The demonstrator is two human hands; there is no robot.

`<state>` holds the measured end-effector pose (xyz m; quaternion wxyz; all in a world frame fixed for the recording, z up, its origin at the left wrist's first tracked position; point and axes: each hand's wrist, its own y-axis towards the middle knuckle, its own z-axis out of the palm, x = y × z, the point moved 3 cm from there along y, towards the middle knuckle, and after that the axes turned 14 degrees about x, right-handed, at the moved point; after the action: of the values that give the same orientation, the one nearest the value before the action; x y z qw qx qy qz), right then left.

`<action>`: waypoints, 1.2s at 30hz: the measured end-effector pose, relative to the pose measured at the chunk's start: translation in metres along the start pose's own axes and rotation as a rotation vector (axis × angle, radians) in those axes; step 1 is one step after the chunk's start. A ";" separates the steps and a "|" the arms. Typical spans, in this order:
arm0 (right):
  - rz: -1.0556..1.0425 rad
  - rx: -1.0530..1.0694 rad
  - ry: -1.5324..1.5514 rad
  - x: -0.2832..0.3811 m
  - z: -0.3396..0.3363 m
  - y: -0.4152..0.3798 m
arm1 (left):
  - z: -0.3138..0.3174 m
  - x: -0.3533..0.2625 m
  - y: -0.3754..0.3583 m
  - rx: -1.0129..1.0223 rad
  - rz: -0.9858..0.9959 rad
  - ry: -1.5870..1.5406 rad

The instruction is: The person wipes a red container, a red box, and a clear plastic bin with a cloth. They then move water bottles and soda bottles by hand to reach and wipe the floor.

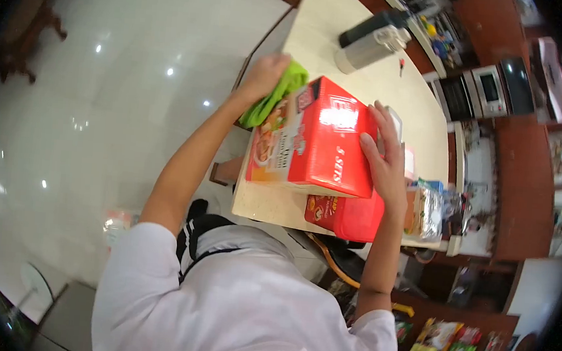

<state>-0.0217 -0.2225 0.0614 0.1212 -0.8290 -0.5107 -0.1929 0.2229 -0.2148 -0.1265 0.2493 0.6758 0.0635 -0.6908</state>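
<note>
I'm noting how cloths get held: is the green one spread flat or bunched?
Bunched: the green cloth gathers in thick folds at the left hand, not lying flat.

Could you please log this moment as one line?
left hand: holds green cloth beside red box | right hand: touches red box | pale bottle: on table

A dark bottle (374,26) and a pale bottle (370,48) stand side by side toward the far end of the cream table (422,97), with a silvery pack (430,214) at its right side. Farther right is a microwave oven (489,91); at near right, colourful packets (444,350) lie together. Glossy flooring (112,142) spreads left, with carved wooden furniture (28,30) at far left.
</note>
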 end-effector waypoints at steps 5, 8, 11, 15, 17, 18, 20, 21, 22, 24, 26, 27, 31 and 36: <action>-0.306 -0.412 0.412 0.074 -0.017 0.018 | 0.052 -0.205 -0.023 0.019 0.830 0.278; -0.318 -0.815 0.342 0.070 -0.062 0.005 | 0.067 -0.264 -0.037 0.696 0.541 -0.326; -0.201 -1.003 0.571 0.050 -0.095 -0.055 | 0.045 -0.254 -0.050 0.864 0.422 -0.083; -0.064 -0.946 0.855 0.020 -0.059 -0.093 | 0.052 -0.211 -0.097 0.498 0.191 1.058; -0.069 -0.515 0.264 0.019 -0.013 -0.062 | 0.053 -0.181 -0.096 0.368 0.095 1.030; -0.149 -0.363 -0.005 0.018 0.011 -0.048 | 0.049 -0.171 -0.093 0.351 0.074 0.724; -0.161 -0.238 -0.327 0.029 0.022 -0.031 | 0.044 -0.162 -0.100 0.394 0.053 0.407; -0.101 -0.194 0.192 0.024 0.015 -0.024 | 0.043 -0.160 -0.103 0.410 0.026 0.068; -0.038 -0.143 0.717 0.017 0.017 -0.020 | 0.043 -0.164 -0.109 0.430 0.015 0.084; -0.020 -0.226 0.785 0.006 0.016 -0.005 | 0.039 -0.173 -0.119 0.315 -0.099 -0.165; -0.009 -0.318 0.854 0.008 0.021 -0.004 | 0.036 -0.173 -0.121 0.316 -0.097 -0.140; -0.001 -0.445 0.943 0.010 0.024 -0.006 | 0.033 -0.171 -0.121 0.288 -0.087 -0.140; -0.015 -0.621 1.205 0.000 0.047 -0.023 | 0.019 -0.169 -0.128 0.325 -0.072 -0.170; 0.165 -0.565 0.930 0.024 0.080 -0.056 | 0.005 -0.157 -0.131 0.343 0.025 -0.368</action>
<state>-0.0463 -0.1460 0.0007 0.1214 -0.6941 -0.2649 -0.6583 0.1563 -0.0623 -0.0076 0.1471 0.5717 -0.1095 -0.7997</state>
